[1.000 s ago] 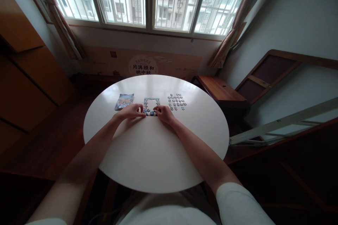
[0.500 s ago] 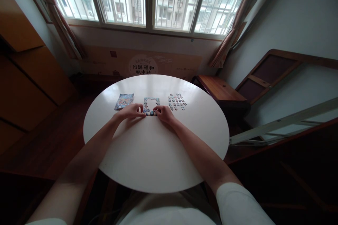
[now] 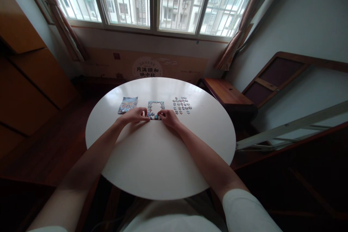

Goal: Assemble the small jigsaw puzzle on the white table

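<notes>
A partly assembled jigsaw puzzle [image 3: 156,102] lies flat on a round white table [image 3: 160,159], its border joined around a bare middle. At its lower left edge is my left hand [image 3: 137,114], thumb and fingers curved apart and touching the puzzle's side. My right hand [image 3: 169,117] is at the lower right of the border, fingertips pinched on a small jigsaw piece that they mostly hide. Several loose jigsaw pieces [image 3: 182,104] lie in rows to the right of this hand. Left of the puzzle rests a colourful picture sheet [image 3: 128,104], partly beside my left wrist.
A wooden bench [image 3: 228,90] stands beyond the table's right side. A pale metal frame [image 3: 293,127] leans at the right. Barred windows [image 3: 154,0] and a printed board [image 3: 108,61] are ahead, with wooden cabinets [image 3: 38,79] at the left.
Almost nothing differs. My right fingertips have shifted very slightly at the puzzle's lower right, while my left hand stays at the lower left edge.
</notes>
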`<state>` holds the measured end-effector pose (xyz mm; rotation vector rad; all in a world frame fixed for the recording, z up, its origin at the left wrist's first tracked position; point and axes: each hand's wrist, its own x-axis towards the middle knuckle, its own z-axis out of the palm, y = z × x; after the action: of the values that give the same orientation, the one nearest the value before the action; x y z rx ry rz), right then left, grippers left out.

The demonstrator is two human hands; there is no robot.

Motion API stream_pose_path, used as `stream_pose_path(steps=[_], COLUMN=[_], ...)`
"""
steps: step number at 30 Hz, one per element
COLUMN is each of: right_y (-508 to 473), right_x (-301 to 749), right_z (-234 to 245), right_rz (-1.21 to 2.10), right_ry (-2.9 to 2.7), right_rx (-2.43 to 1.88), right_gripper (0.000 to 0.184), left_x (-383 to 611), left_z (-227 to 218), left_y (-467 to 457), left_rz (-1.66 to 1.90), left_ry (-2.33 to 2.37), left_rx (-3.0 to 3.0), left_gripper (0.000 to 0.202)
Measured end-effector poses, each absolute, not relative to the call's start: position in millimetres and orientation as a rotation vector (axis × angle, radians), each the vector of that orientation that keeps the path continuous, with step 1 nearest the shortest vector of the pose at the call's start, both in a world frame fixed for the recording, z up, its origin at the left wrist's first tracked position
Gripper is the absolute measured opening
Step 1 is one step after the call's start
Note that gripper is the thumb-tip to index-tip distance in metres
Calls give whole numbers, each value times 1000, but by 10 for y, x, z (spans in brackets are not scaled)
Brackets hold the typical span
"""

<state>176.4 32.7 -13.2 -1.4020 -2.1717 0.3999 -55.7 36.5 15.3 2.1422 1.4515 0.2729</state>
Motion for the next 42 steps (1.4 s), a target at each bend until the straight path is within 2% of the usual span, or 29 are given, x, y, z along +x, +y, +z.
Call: stream_pose_path(steps=[42], right_y=[293], right_x=[1764], right_z=[-81], right_rz=[398], right_ry=[-2186], right_rx=[-1444], right_gripper=[26], left_x=[-561], left_z=[149], left_y=[364], left_rz=[268], left_ry=[1450], left_rx=[2140], left_gripper=[49])
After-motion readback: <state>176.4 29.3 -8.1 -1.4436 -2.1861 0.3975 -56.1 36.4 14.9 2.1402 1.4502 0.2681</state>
